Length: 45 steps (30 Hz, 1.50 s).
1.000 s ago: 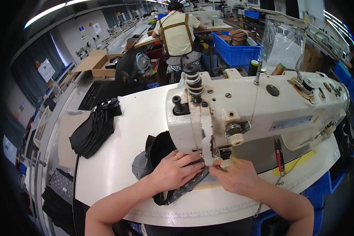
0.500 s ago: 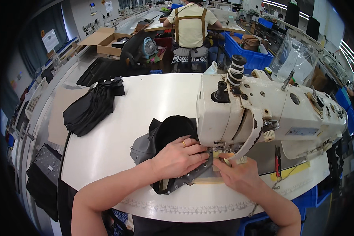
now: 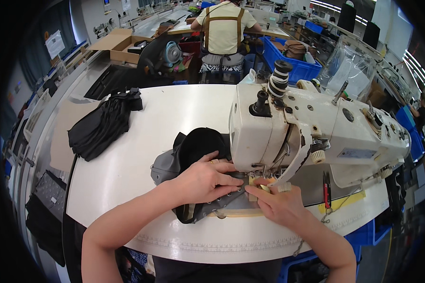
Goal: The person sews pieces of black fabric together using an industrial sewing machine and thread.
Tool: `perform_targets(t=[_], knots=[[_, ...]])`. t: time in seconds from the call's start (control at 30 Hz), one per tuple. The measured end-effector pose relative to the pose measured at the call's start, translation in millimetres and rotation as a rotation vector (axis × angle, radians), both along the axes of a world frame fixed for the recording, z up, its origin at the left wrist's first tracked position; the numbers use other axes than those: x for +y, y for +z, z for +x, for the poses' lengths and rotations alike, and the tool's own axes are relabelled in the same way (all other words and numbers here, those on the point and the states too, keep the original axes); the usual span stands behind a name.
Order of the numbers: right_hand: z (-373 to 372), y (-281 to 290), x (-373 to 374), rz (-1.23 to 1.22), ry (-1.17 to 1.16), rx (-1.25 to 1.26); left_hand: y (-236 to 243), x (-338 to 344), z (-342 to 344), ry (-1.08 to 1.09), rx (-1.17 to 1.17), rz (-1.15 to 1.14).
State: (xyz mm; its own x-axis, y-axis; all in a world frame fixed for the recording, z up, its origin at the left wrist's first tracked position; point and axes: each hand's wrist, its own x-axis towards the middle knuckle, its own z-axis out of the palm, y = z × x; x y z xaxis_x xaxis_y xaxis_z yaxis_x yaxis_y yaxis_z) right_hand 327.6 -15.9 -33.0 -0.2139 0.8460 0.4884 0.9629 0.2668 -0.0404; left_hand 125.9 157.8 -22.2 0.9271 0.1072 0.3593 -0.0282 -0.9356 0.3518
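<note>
A grey and black fabric piece (image 3: 167,168) with a row of metal eyelets lies bunched left of the sewing machine's (image 3: 288,127) needle area. On it rests my left hand (image 3: 205,179), palm down, fingers stretched and somewhat spread, their tips close to the presser foot. My right hand (image 3: 281,203) is just right of the eyelet strip, thumb and fingers drawn together at its edge. Beside those fingers is a small brass-coloured part (image 3: 264,188); whatever they pinch is hidden. The needle itself cannot be made out behind the machine head.
Red-handled snips (image 3: 327,191) and a chain lie right of my right hand. A stack of black fabric pieces (image 3: 101,125) sits at the table's (image 3: 160,108) left. Beyond are a cardboard box (image 3: 125,49), a blue crate (image 3: 300,68) and a seated person (image 3: 223,30).
The whole view has shifted slightly. My right thumb has come a little left, nearer the left fingertips. The left hand's far fingers have spread a bit; the fabric looks almost still.
</note>
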Motion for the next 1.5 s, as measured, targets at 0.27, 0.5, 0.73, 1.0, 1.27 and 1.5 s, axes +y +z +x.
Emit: perform_targets(t=[0.27, 0.5, 0.73, 1.0, 1.27, 1.5], knots=[[3, -4, -1, 0.016, 0.040, 0.080, -2, -4, -6, -0.021, -0.040, -0.137], [-3, 0, 0, -0.018, -0.054, 0.055, -4, 4, 0, 0.020, -0.035, -0.100], [1, -13, 4, 0.080, -0.040, 0.081, 1, 11, 5, 0.029, -0.006, -0.113], [2, -15, 5, 0.092, -0.040, 0.081, -3, 14, 6, 0.052, -0.012, -0.079], [0, -4, 1, -0.040, -0.064, 0.097, -7, 18, 9, 0.045, -0.033, -0.078], [0, -6, 1, -0.053, -0.067, 0.081, -6, 19, 10, 0.044, -0.081, -0.050]])
